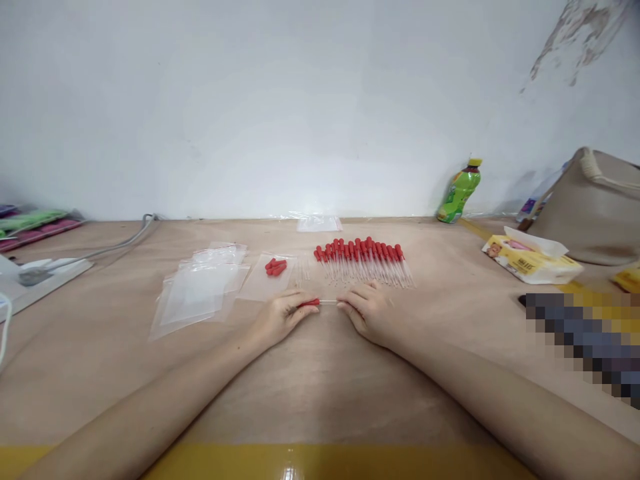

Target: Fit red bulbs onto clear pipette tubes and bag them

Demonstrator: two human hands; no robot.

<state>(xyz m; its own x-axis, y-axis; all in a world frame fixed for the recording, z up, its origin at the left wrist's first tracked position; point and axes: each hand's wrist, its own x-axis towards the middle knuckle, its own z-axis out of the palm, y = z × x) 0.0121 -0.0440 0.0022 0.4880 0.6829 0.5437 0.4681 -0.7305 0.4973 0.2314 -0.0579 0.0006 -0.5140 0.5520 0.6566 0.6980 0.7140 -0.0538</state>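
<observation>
Dropper [323, 303] | pinched by left hand [280, 319], right hand [367, 310] (bare table [320, 387] nearward)

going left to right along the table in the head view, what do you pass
green and pink packets → grey cable → stack of clear bags → loose red bulbs → row of red-capped droppers → green bottle → tissue box → beige bag

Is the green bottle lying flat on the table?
No, the green bottle stands tilted, leaning against the white wall at the back of the table.
</observation>
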